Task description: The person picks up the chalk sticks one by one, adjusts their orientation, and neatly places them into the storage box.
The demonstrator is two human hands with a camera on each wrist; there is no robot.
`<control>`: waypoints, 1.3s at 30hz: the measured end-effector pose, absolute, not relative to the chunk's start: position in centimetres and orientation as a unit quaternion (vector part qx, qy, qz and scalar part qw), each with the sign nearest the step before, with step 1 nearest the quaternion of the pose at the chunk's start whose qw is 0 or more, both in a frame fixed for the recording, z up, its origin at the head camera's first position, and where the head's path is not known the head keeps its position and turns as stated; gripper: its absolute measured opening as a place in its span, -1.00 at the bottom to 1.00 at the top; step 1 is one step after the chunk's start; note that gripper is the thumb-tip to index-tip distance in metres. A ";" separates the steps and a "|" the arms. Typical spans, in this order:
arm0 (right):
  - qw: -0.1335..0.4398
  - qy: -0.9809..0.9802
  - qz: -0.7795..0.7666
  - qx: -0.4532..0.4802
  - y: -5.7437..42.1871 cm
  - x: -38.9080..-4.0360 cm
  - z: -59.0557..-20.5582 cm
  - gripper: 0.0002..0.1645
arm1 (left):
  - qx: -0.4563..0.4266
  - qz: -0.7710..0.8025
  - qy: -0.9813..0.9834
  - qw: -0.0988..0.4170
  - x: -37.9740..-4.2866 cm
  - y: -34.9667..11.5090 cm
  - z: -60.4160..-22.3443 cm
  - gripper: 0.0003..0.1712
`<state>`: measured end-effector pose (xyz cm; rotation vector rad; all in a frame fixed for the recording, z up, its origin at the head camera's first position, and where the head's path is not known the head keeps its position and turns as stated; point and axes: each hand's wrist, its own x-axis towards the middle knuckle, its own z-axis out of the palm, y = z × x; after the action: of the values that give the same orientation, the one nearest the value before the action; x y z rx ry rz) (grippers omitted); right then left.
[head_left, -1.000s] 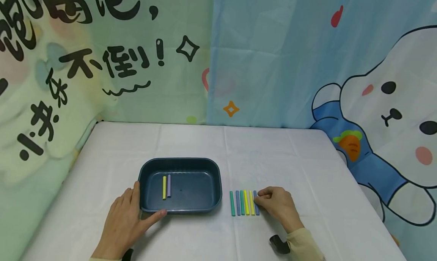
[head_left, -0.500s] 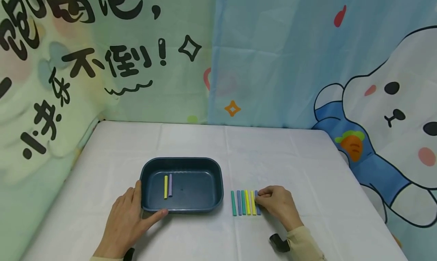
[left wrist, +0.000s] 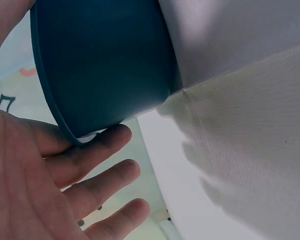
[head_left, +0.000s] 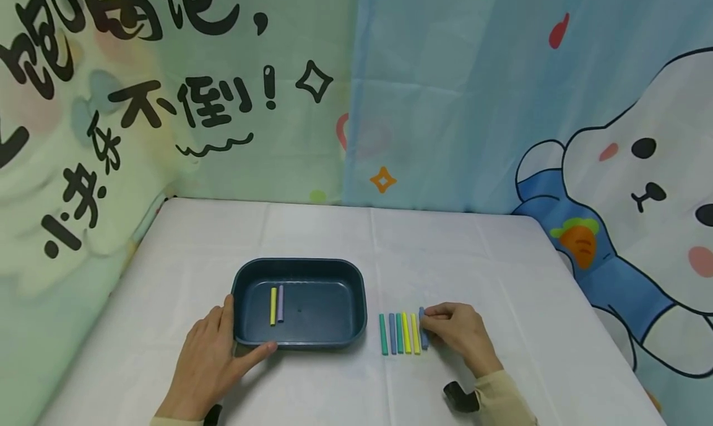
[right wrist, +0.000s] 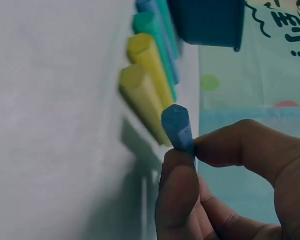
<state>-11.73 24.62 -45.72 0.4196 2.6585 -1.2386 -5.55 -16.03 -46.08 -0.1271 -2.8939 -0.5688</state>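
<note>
My right hand [head_left: 459,333] pinches a blue chalk stick [right wrist: 179,127] between thumb and fingertips. In the right wrist view that stick shows clear of the white cloth, its shadow apart from it. It is at the right end of a row of chalk: two yellow sticks [head_left: 411,334], two green and another blue [head_left: 392,334]. My left hand [head_left: 208,358] rests at the near left corner of a dark blue tray [head_left: 356,277], thumb along the front rim and fingers at the left side. The left wrist view has these fingers extended, touching the rim. Inside the tray lie a yellow chalk [head_left: 273,306] and a purple chalk [head_left: 281,303].
A white cloth [head_left: 312,228] covers the table, bordered at the back by printed curtains [head_left: 445,104]. The tray stands left of the chalk row. A black strap piece [head_left: 461,398] shows at the right wrist.
My right hand has raised the blue chalk slightly off its place at the end of the row. The left hand keeps its place on the tray. The head view has shifted a little.
</note>
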 end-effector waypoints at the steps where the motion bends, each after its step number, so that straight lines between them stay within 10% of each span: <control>1: 0.086 0.891 -0.423 0.140 24.6 -11.8 -45.6 -0.62 | -0.042 -0.192 -0.976 0.092 -5.5 -16.0 -46.0 0.38; 39: 0.089 0.765 -0.638 0.002 11.7 -13.4 -41.0 -0.71 | -0.042 -0.189 -0.977 0.092 -5.4 -15.9 -46.1 0.38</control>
<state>-13.43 11.67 -40.98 0.0051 2.2768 -1.8973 -5.37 -15.90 -46.13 -0.1256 -2.8997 -0.5620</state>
